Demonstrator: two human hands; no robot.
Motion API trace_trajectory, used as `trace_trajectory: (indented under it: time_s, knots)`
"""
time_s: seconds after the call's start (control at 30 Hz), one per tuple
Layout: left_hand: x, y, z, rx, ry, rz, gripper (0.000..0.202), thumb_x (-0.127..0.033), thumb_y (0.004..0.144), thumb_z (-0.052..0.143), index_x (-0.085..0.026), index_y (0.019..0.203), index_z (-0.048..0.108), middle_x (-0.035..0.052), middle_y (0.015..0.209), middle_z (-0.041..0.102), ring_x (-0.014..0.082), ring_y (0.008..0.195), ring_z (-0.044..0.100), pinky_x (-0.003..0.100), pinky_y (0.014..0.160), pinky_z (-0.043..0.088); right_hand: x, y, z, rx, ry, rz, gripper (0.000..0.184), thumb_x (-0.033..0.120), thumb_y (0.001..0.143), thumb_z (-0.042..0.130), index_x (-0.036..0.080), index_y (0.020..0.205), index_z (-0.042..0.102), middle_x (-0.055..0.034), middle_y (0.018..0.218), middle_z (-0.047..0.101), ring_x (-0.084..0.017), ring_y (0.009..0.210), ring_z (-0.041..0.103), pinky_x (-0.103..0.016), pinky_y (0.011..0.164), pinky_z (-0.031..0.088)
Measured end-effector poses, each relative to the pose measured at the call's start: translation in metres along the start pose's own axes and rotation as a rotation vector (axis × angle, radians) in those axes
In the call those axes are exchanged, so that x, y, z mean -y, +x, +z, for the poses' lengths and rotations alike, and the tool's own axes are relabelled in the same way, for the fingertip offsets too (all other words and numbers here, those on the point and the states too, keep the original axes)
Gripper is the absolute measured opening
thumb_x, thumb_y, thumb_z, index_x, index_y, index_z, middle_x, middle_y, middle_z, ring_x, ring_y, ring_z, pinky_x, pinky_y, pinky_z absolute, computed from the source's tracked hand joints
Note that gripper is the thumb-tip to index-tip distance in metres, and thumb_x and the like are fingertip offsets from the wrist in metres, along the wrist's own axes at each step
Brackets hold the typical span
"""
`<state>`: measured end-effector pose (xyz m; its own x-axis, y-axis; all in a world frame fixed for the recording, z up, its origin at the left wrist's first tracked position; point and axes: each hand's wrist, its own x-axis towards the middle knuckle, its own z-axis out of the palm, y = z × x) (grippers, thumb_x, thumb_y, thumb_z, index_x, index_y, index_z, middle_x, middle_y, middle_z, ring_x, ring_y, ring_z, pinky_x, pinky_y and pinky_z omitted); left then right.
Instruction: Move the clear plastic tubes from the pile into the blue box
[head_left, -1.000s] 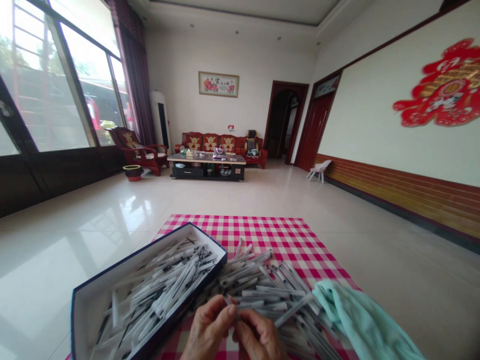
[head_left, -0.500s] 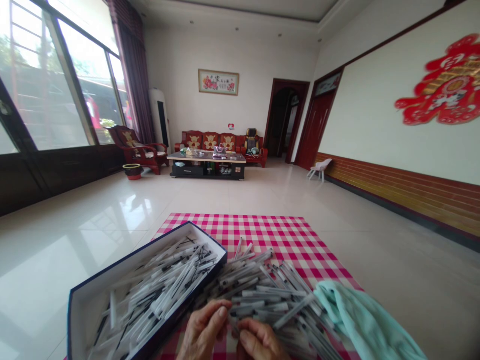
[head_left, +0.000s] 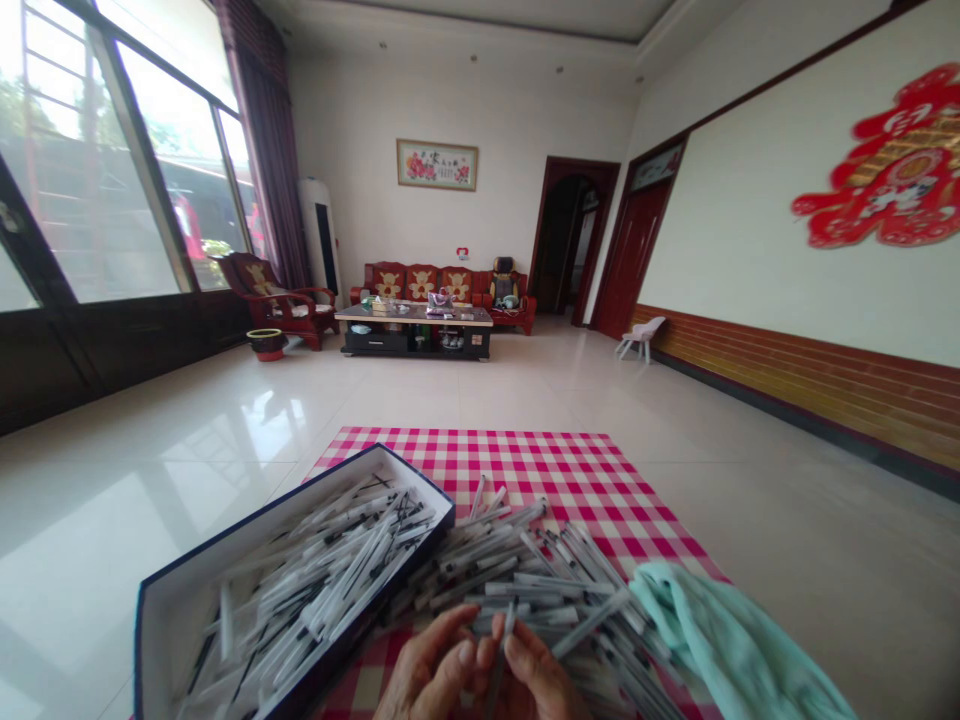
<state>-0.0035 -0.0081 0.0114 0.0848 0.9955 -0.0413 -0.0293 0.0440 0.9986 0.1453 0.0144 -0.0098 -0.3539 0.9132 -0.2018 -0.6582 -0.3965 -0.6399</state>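
A slim plastic pen (head_left: 499, 655) is standing nearly upright between the person's two hands, its lower end pointing down toward the pile; the left hand (head_left: 429, 672) is curling narrowly around it from one side, while the right hand (head_left: 536, 678) is pinching it from the other, the fingers (head_left: 517, 650) closing in near its middle; both hands are holding it rather than lying open, though the exact grip is partly hidden by the fingers themselves; working with the pen lifted clear like this is keeping it from catching on its neighbours, and the close, steady fingers are giving a good view of it; just beyond the hands, a loose pile of pens (head_left: 517, 575) is sprawling in mixed directions across a pink-and-white checked cloth (head_left: 540, 470); to the left, a navy-edged white box (head_left: 225, 545) is sitting on the cloth's corner, holding many more pens in a jumbled heap; to the right, a crumpled pale teal towel (head_left: 720, 630) is lying over the pile's edge; farther off, a red wooden sofa (head_left: 412, 285) is standing behind a low coffee table (head_left: 412, 342).
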Motion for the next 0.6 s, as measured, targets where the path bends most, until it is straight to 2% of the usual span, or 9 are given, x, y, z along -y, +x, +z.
trace_trajectory:
  time_s: [0.13,0.27,0.37,0.43,0.5,0.6]
  knots:
    - [-0.003,-0.004,0.001,-0.021,0.057,0.066,0.05,-0.053,0.072,0.066,-0.025,0.114,0.065,0.0068,0.096,0.07,0.024,0.088,0.063,0.031,0.076,0.051,0.003,0.003,-0.001,-0.045,0.057,-0.099,0.026,0.034,0.062,0.081,0.023,0.083,0.069,-0.0024,0.081,0.07,-0.02,0.077,0.065,-0.033,0.068,0.052]
    - [0.009,0.004,-0.001,0.065,0.198,0.119,0.033,-0.046,0.072,0.066,-0.02,0.092,0.074,0.0044,0.075,0.068,0.0185,0.07,0.06,0.025,0.065,0.049,0.006,0.01,-0.007,-0.128,-0.017,-0.212,0.028,0.03,0.06,0.083,0.022,0.084,0.07,-0.0008,0.08,0.069,-0.018,0.075,0.065,-0.031,0.067,0.054]
    - [0.017,0.011,-0.004,0.073,0.251,0.099,0.023,-0.037,0.075,0.064,-0.016,0.077,0.074,0.0005,0.059,0.059,0.011,0.054,0.048,0.019,0.051,0.04,0.012,0.013,-0.014,-0.208,-0.073,-0.277,0.035,0.034,0.059,0.083,0.022,0.089,0.069,-0.0021,0.081,0.072,-0.02,0.072,0.068,-0.032,0.062,0.055]
    - [0.02,0.014,-0.005,0.034,0.164,0.049,0.021,-0.035,0.074,0.066,-0.015,0.076,0.072,-0.003,0.051,0.051,0.0075,0.047,0.04,0.018,0.044,0.032,0.016,0.014,-0.017,-0.252,-0.096,-0.295,0.038,0.037,0.06,0.083,0.02,0.092,0.069,-0.0049,0.085,0.075,-0.023,0.075,0.07,-0.033,0.064,0.056]
    - [0.022,0.015,-0.006,-0.008,-0.026,-0.028,0.025,-0.038,0.071,0.069,-0.014,0.077,0.068,-0.0058,0.046,0.047,0.0057,0.041,0.038,0.017,0.041,0.03,0.019,0.013,-0.019,-0.26,-0.105,-0.289,0.038,0.036,0.06,0.083,0.018,0.09,0.07,-0.0073,0.085,0.076,-0.024,0.078,0.071,-0.032,0.064,0.057]
    - [0.019,0.015,-0.006,-0.081,-0.371,-0.11,0.03,-0.041,0.067,0.074,-0.016,0.071,0.058,-0.0061,0.045,0.052,0.005,0.035,0.042,0.016,0.038,0.031,0.02,0.012,-0.018,-0.244,-0.045,-0.245,0.039,0.031,0.058,0.085,0.018,0.092,0.07,-0.0078,0.087,0.077,-0.023,0.079,0.072,-0.028,0.06,0.057]
